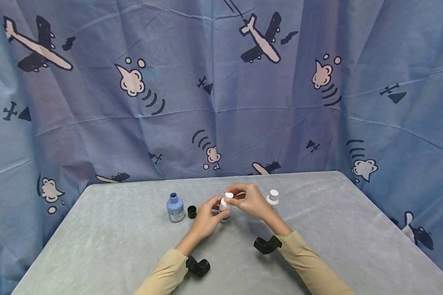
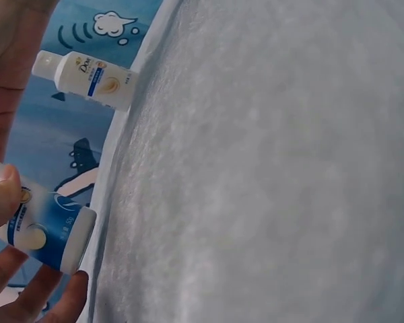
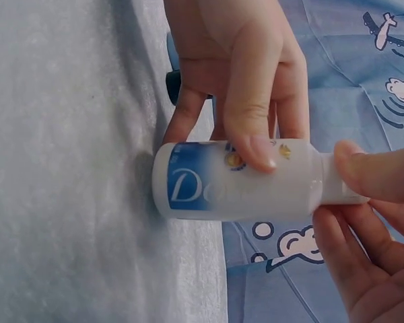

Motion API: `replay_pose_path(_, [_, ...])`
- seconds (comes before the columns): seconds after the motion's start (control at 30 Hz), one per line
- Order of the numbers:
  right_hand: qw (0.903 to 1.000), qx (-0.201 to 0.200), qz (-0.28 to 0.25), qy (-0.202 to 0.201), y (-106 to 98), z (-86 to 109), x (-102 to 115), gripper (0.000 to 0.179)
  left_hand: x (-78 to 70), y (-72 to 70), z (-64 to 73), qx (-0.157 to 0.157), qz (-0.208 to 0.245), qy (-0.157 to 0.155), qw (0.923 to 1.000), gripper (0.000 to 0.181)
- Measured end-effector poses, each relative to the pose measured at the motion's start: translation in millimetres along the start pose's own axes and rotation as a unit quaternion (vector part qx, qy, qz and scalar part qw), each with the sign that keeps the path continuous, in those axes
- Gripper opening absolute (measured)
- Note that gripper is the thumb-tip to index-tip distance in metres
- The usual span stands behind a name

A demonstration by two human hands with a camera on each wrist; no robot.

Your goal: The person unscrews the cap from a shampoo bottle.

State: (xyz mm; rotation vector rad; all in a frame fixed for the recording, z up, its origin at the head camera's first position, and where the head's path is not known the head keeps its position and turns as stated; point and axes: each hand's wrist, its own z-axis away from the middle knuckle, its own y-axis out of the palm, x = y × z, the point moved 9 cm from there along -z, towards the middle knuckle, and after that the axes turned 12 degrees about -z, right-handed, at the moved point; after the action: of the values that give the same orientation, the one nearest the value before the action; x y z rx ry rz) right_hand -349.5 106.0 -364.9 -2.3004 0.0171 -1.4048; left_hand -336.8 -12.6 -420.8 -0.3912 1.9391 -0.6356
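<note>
Near the middle of the table, a small white-and-blue Dove bottle (image 3: 188, 182) is held upright between both hands. My left hand (image 1: 206, 220) grips its body, thumb on the near side and fingers round the back. At the top, my right hand (image 1: 254, 201) pinches the white cap (image 3: 333, 180) between thumb and fingers. The bottle's lower label and white base show in the left wrist view, while the left hand covers part of its body. Just behind the right wrist stands a second white Dove bottle (image 2: 94, 81) with its cap on.
A blue bottle (image 1: 175, 210) with an uncapped neck stands left of the hands. Beside it sits a black cap (image 1: 192, 212). A grey cloth covers the table (image 1: 107, 246), and a blue curtain (image 1: 184, 90) with printed planes hangs behind its far edge.
</note>
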Motion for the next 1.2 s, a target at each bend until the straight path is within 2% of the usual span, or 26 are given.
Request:
replay_pose_path(0.27, [0.9982, 0.054, -0.020, -0.020, 5, 2.7, 2, 0.026, 0.3, 3.4, 1.2, 0.036, -0.011, 0.012, 0.9992, 0.042])
replay_pose_path(0.4, [0.9977, 0.059, -0.029, -0.015, 8, 4.2, -1, 0.028, 1.4, 4.2, 1.7, 0.039, -0.017, 0.010, 0.9990, 0.042])
replay_pose_path(0.5, [0.9986, 0.040, -0.030, -0.017, 8, 4.5, -1, 0.029, 2.9, 1.1, 1.5, 0.016, -0.026, -0.001, 0.9995, 0.040])
replay_pose_path(0.6, [0.9996, 0.013, -0.016, -0.017, 6, 4.1, 0, 0.029, 4.1, -4.6, 2.2, -0.025, -0.039, -0.019, 0.9988, 0.039])
replay_pose_path(0.73, [0.9995, -0.028, 0.014, 0.007, 4, 3.2, -1, 0.029, 4.3, -11.4, 4.7, -0.069, -0.057, -0.040, 0.9952, 0.039])
replay_pose_path(0.83, [0.9980, -0.051, 0.026, 0.027, 1, 3.1, -2, 0.027, 3.6, -13.6, 5.8, -0.085, -0.066, -0.049, 0.9931, 0.039])
replay_pose_path(1.0, [0.9970, -0.064, 0.031, 0.028, 0, 3.4, -1, 0.024, 1.3, -14.5, 6.5, -0.103, -0.070, -0.040, 0.9914, 0.040])
replay_pose_path(1.2, [0.9962, -0.075, 0.041, 0.016, -1, 3.4, 2, 0.021, -2.2, -15.2, 6.7, -0.131, -0.075, -0.005, 0.9885, 0.041])
